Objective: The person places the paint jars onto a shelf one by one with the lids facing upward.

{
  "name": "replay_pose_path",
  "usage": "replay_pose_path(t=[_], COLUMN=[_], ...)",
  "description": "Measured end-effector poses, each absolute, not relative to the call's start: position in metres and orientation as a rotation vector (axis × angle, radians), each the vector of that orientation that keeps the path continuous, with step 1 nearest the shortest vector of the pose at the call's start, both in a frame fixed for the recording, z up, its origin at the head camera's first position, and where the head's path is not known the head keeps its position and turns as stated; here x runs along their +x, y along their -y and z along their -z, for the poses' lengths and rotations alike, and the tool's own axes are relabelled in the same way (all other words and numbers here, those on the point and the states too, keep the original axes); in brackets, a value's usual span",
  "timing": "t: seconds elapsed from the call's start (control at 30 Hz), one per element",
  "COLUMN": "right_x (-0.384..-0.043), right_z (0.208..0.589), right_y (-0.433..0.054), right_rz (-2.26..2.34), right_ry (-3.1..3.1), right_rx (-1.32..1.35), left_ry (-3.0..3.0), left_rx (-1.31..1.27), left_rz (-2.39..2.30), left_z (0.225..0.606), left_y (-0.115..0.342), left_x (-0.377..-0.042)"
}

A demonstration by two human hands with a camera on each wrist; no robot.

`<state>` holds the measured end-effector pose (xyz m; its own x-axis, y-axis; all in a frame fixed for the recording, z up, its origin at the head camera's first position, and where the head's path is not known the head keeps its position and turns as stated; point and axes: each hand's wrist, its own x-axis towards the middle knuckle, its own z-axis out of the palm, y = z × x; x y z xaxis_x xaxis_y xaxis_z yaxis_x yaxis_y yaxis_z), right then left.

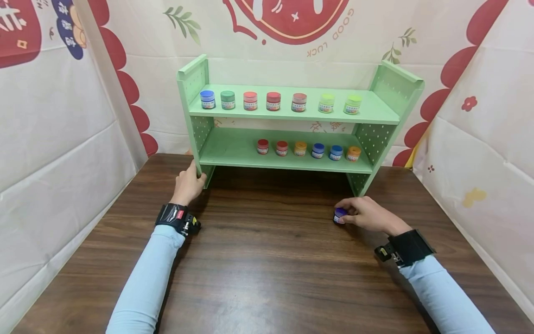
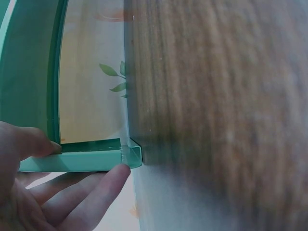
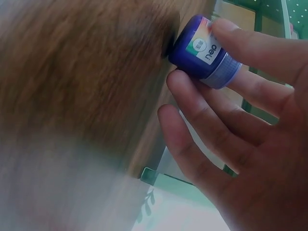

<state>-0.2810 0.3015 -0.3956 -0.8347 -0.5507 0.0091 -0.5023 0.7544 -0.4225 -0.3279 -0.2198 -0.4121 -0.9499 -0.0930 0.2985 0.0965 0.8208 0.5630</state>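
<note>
A green two-tier shelf (image 1: pixel 233 160) stands at the back of the table. My left hand (image 1: pixel 188 184) grips the lower part of its left side panel; in the left wrist view the thumb lies on one side of the green edge (image 2: pixel 86 162) and the fingers on the other. In front of the shelf's right leg, my right hand (image 1: pixel 369 214) pinches a small purple paint jar (image 1: pixel 339 215) between thumb and fingers. The right wrist view shows the jar's label (image 3: pixel 204 42) with "deli" on it, the jar's base right at the wooden surface.
Several paint jars in blue, green, red and yellow-green line the upper board (image 1: pixel 292 117). More jars, red, orange and blue, stand along the right part of the lower board (image 1: pixel 231 144). A printed cloth (image 1: pixel 267 69) hangs behind and beside the brown table (image 1: pixel 258 250).
</note>
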Motion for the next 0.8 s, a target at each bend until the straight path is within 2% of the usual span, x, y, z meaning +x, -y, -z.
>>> replay_pose_path(t=[0.4,0.8], right_x=[-0.280,-0.289], right_z=[0.382,0.327], right_y=[-0.270,-0.167], right_rz=[0.638,0.528], right_ry=[-2.823,-2.942], right_rx=[-0.922,-1.294], left_ry=[2.688,2.676], left_rx=[0.033,0.001], left_rz=[0.855,0.853], left_z=[0.412,0.413], left_y=[0.228,0.221], left_x=[-0.325,-0.329])
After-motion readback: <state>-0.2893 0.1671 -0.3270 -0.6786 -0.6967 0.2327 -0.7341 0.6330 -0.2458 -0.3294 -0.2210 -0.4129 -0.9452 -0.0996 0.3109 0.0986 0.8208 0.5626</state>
